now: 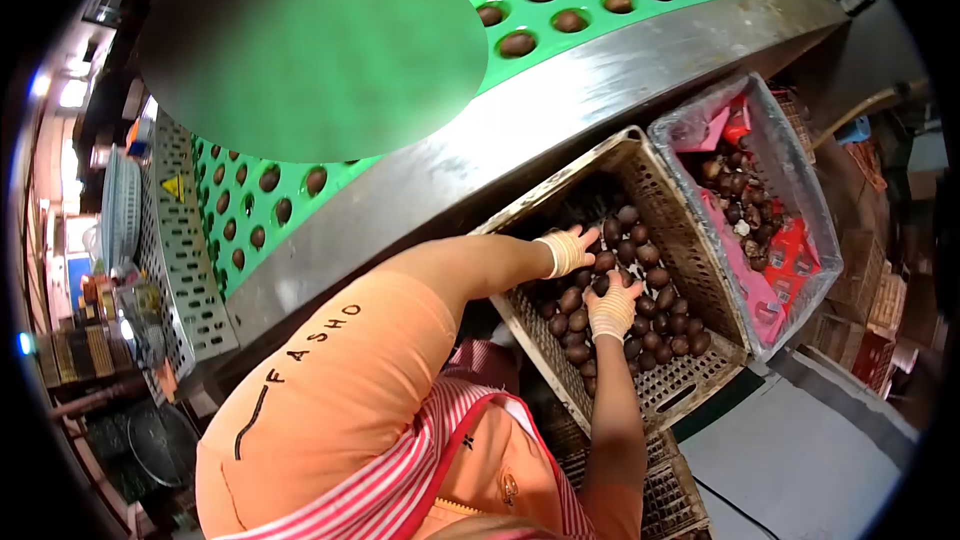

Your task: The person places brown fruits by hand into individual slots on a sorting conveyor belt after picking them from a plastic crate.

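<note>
Both my hands reach into a worn plastic crate (pixel 690 385) holding many dark brown, egg-shaped items (pixel 650 340). Pale ribbed wraps cover the palms and wrists, and the fingers are bare. My left hand (pixel 572 248) is over the far part of the pile with its fingers apart. Closer to me, my right hand (pixel 612 308) lies on the pile, its fingers spread among the dark items. I see nothing lifted in either hand, though the undersides of the fingers are hidden.
Beyond the crate runs a metal edge (pixel 460 140) beside a green holed surface (pixel 545 15) carrying similar dark items. A blurred oval covers part of it. To the right stands a grey bin (pixel 820 280) with pink and red plastic and damaged-looking pieces. Another crate (pixel 665 490) sits below.
</note>
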### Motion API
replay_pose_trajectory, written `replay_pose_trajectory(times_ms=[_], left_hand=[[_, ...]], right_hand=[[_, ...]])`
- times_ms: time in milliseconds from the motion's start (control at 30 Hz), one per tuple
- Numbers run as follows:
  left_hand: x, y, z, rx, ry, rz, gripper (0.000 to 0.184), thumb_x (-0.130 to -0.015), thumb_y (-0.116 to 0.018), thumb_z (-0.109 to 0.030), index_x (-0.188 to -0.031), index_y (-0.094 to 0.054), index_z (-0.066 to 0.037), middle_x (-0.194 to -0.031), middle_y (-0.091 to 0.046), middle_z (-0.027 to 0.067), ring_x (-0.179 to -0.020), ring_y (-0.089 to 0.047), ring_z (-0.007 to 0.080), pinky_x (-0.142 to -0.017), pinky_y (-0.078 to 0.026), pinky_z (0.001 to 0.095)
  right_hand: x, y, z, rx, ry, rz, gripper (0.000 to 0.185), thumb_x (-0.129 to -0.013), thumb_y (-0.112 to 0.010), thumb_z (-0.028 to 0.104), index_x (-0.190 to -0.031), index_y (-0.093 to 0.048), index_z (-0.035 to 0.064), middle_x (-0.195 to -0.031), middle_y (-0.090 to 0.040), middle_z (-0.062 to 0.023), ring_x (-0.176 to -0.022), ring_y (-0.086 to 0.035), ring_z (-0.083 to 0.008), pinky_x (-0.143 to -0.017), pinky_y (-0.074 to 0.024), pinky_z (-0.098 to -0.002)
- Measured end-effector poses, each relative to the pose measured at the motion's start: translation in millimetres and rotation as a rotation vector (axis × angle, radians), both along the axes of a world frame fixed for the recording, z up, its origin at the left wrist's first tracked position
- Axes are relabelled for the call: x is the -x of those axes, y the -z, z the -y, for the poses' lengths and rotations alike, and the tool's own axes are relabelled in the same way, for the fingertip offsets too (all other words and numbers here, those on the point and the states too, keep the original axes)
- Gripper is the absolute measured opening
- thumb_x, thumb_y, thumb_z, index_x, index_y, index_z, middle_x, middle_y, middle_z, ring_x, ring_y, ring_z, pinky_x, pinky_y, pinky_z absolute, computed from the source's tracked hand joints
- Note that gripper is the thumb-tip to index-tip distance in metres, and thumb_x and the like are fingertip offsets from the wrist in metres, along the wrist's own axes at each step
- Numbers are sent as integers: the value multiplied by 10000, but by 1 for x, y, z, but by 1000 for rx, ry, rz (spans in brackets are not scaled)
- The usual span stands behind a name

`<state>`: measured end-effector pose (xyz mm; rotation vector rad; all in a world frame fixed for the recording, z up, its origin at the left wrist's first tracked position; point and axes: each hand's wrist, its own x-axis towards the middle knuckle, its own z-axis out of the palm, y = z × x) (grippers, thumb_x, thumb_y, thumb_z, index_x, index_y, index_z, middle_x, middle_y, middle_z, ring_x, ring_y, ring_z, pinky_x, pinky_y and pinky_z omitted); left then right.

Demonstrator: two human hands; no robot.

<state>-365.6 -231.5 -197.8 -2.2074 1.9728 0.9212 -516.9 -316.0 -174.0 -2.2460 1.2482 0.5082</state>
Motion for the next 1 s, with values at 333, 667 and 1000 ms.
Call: replay_pose_trajectory(times_ms=[333, 667, 1000], left_hand=[[24, 6, -14, -387, -118, 1, 396, -874, -591, -302, -1267, -607, -254, -1327, -478, 109, -1210, -516, 327, -865, -504, 437], [3, 20, 17, -718, 180, -16, 448, -704, -748, -306, -1134, -716, -185, -1214, -658, 63, -1028, -648, 273, -846, -514, 431], [3, -16, 20, -629, 104, -133, 467, -738, -706, -347, -1152, -689, -130, -1190, -653, 117, -1047, -620, 272, -874, -478, 428]], right_hand=[[4, -3, -9, 13, -118, -65, 615, -715, -783, 170, -1281, -549, 236, -1454, -318, -177, -1169, -541, -394, -954, -493, -452], [5, 26, 10, -32, -119, 64, 570, -674, -795, 216, -1209, -599, 212, -1405, -343, -199, -1092, -565, -426, -925, -491, -468], [49, -65, 25, -805, 925, 901, 494, -831, -733, 292, -1270, -519, 218, -1170, -547, 6, -1009, -522, -171, -678, -470, -303]])
